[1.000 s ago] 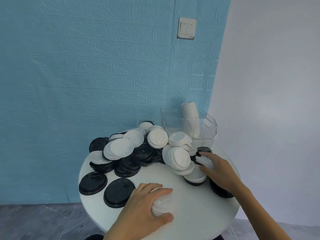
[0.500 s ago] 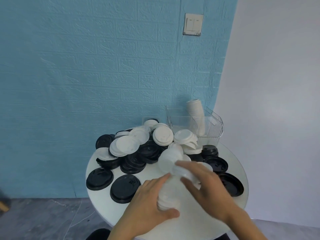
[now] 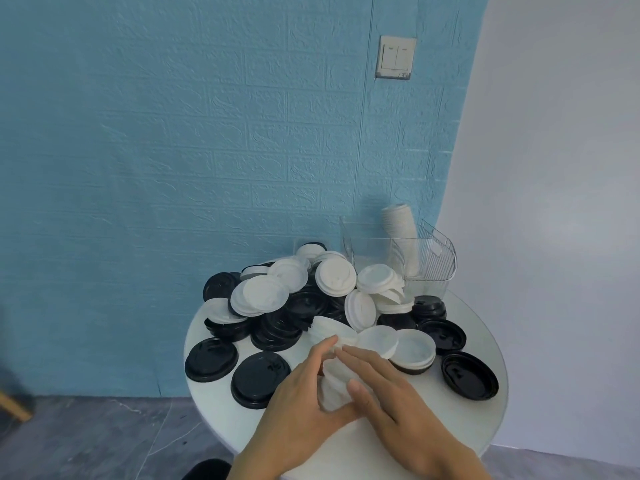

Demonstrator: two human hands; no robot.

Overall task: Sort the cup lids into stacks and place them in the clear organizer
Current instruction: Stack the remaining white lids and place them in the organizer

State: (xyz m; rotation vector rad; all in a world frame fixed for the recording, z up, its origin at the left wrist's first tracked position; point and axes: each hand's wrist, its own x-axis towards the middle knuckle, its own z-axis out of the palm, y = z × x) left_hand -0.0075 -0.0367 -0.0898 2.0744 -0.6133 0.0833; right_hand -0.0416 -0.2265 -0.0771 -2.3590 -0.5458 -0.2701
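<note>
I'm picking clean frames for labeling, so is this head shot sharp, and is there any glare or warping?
Head view: the left hand and right hand on the white lid stack are slightly motion-blurred; the lid pile is fairly crisp; lighting soft, no harsh glare; wide-angle bending tilts the wall corner.

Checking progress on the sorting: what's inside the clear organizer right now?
One tall leaning stack of white lids stands in the clear organizer. Its left section looks empty, though piled lids hide its lower front.
</note>
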